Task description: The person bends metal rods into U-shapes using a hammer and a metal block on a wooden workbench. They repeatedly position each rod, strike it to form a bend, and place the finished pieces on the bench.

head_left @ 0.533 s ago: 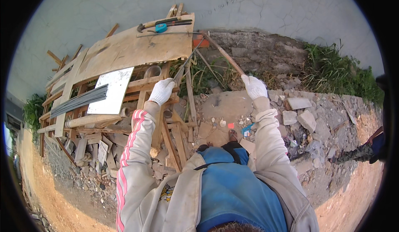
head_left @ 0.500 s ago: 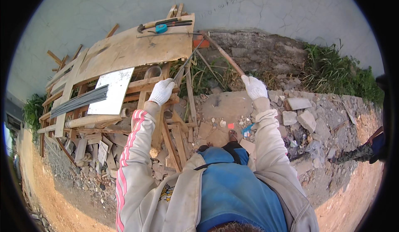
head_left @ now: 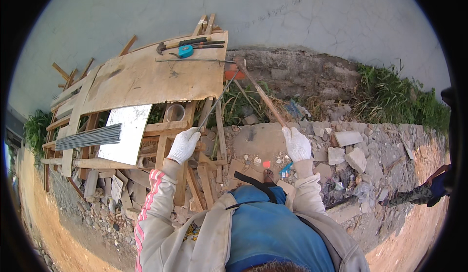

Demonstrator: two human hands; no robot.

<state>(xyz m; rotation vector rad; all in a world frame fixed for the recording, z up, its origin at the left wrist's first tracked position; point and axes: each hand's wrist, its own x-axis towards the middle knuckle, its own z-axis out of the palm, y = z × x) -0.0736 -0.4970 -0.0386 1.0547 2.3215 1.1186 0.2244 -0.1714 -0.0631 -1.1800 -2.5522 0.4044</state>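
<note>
My left hand point(head_left: 184, 145), in a white knitted glove, is closed on a thin steel rod point(head_left: 218, 100). The rod slants away to the far right corner of a plywood board point(head_left: 161, 84), where it meets a bend; a straight length point(head_left: 195, 60) lies leftward across the board. My right hand point(head_left: 297, 144), gloved alike, grips the near end of a rusty metal bar point(head_left: 263, 95). The bar's far end reaches the rod's bend, beside an orange-red block point(head_left: 235, 75). How bar and rod engage there is too small to tell.
A hammer point(head_left: 178, 43) and a blue tape measure point(head_left: 185, 51) lie on the board. Thin rods point(head_left: 90, 138) are bundled over a white panel point(head_left: 129, 131) and timber frame. Rubble point(head_left: 356, 160) and grass point(head_left: 390, 89) lie right; another person point(head_left: 429, 189) stands at the far right.
The whole scene sits lower in view. Both hands have come nearer my body, still holding the rod and bar, and the bar points more steeply toward me.
</note>
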